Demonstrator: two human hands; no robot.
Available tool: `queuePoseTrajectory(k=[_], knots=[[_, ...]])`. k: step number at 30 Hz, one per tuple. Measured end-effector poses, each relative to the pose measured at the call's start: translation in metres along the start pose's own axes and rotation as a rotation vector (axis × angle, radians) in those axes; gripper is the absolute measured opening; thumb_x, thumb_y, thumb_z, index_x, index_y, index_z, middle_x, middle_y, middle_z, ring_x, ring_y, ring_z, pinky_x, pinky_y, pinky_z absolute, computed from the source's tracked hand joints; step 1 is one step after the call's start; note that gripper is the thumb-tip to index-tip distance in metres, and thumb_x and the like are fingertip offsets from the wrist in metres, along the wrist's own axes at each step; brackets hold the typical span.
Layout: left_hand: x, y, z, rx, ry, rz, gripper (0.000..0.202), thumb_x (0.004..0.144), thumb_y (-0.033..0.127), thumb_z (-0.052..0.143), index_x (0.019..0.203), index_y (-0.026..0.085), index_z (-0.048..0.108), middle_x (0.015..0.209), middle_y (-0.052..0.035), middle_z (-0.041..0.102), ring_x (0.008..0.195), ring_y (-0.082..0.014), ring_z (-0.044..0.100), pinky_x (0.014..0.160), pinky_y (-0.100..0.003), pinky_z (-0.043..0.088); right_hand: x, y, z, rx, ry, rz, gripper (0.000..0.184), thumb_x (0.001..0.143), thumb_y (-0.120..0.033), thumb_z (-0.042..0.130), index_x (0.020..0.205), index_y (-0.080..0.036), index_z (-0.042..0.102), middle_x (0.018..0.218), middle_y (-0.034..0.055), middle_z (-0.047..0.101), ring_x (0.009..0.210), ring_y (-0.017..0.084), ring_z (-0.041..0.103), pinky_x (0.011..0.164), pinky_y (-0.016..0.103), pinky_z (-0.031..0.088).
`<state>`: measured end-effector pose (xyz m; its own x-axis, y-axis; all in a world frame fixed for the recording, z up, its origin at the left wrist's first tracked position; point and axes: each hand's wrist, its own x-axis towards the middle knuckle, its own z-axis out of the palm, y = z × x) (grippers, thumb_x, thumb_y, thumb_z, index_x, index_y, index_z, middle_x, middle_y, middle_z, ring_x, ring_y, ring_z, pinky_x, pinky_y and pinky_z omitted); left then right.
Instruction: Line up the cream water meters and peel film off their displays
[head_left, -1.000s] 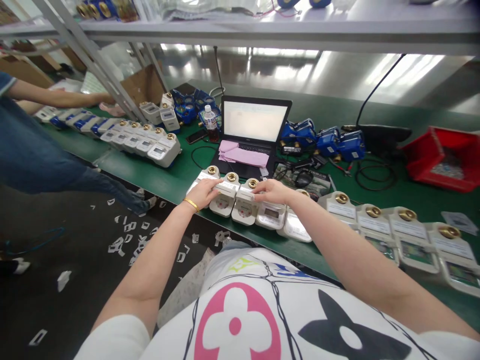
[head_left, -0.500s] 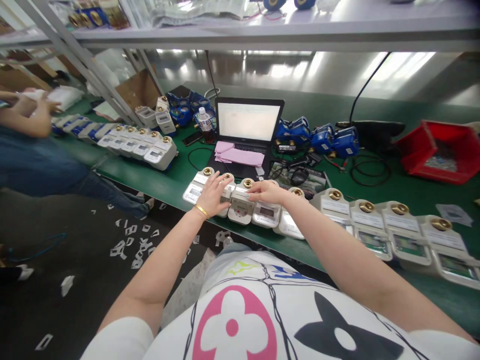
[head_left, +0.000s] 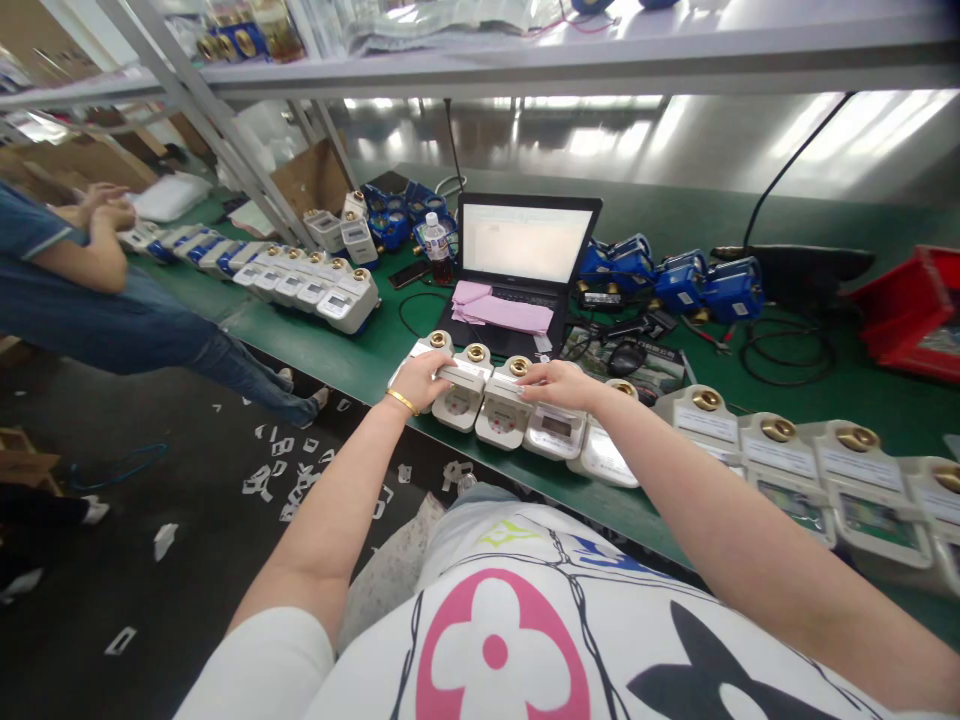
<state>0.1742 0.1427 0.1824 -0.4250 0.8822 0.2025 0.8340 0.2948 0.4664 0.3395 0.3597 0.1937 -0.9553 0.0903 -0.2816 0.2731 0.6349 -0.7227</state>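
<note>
A row of white water meters (head_left: 501,412) with brass ports lies along the near edge of the green bench (head_left: 352,355). My left hand (head_left: 422,380), a gold bangle on its wrist, is curled over the leftmost meter (head_left: 427,347) and touches the second one (head_left: 460,392). My right hand (head_left: 556,384) lies flat, fingers stretched, on top of the fourth meter (head_left: 553,432), fingertips reaching toward the third meter's brass port (head_left: 519,366). Neither hand lifts anything.
An open laptop (head_left: 525,258) with pink paper (head_left: 505,309) stands behind the meters. Blue meter bodies (head_left: 675,280), black cables (head_left: 784,352) and a red bin (head_left: 911,312) lie at right. More white meters (head_left: 825,470) continue right; another row (head_left: 307,285) sits at left beside a person in blue (head_left: 82,290).
My left hand has drawn in from spread fingers to a curl over the leftmost meter. The view shifted slightly right. The person at left pulled both arms in.
</note>
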Motion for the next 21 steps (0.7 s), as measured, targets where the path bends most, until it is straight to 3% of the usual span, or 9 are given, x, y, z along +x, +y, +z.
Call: queuePoseTrajectory(k=[6, 11, 15, 19, 21], knots=[[0.001, -0.001, 0.001, 0.023, -0.005, 0.014, 0.026, 0.07, 0.018, 0.057, 0.096, 0.018, 0.059, 0.1, -0.0047, 0.061, 0.094, -0.0206, 0.056, 0.086, -0.034, 0.045, 0.0, -0.001, -0.001, 0.006, -0.008, 0.021, 0.024, 0.075, -0.026, 0.061, 0.094, -0.018, 0.07, 0.099, 0.003, 0.066, 0.093, 0.02, 0.058, 0.082, 0.026, 0.045], [0.003, 0.004, 0.002, 0.043, -0.041, 0.09, 0.034, 0.07, 0.018, 0.058, 0.104, 0.016, 0.057, 0.105, -0.0085, 0.06, 0.103, -0.0236, 0.052, 0.097, -0.041, 0.037, -0.001, -0.004, -0.002, -0.042, -0.009, 0.033, 0.023, 0.075, -0.026, 0.06, 0.095, -0.019, 0.07, 0.099, 0.0014, 0.066, 0.092, 0.02, 0.058, 0.08, 0.025, 0.045], [0.007, 0.021, 0.003, 0.04, -0.08, 0.149, 0.031, 0.075, 0.022, 0.055, 0.105, 0.018, 0.056, 0.107, -0.0081, 0.06, 0.108, -0.0229, 0.05, 0.106, -0.047, 0.025, -0.001, -0.01, -0.005, -0.065, -0.007, 0.029, 0.023, 0.075, -0.028, 0.06, 0.095, -0.019, 0.071, 0.099, 0.0007, 0.066, 0.09, 0.02, 0.058, 0.079, 0.025, 0.045], [0.009, 0.045, 0.004, 0.005, -0.134, 0.192, 0.024, 0.082, 0.026, 0.048, 0.102, 0.021, 0.059, 0.107, -0.0049, 0.061, 0.109, -0.0207, 0.05, 0.107, -0.048, 0.021, -0.016, -0.008, -0.01, -0.019, -0.058, -0.047, 0.025, 0.081, -0.034, 0.053, 0.092, -0.02, 0.07, 0.089, 0.0004, 0.067, 0.084, 0.018, 0.059, 0.077, 0.026, 0.045], [0.01, 0.053, 0.006, -0.016, -0.169, 0.214, 0.022, 0.085, 0.029, 0.044, 0.093, 0.023, 0.063, 0.102, -0.0023, 0.063, 0.105, -0.0188, 0.052, 0.107, -0.047, 0.021, -0.03, -0.002, -0.005, -0.048, 0.025, -0.094, 0.026, 0.082, -0.036, 0.052, 0.094, -0.02, 0.068, 0.088, 0.0018, 0.066, 0.085, 0.019, 0.058, 0.079, 0.028, 0.044]])
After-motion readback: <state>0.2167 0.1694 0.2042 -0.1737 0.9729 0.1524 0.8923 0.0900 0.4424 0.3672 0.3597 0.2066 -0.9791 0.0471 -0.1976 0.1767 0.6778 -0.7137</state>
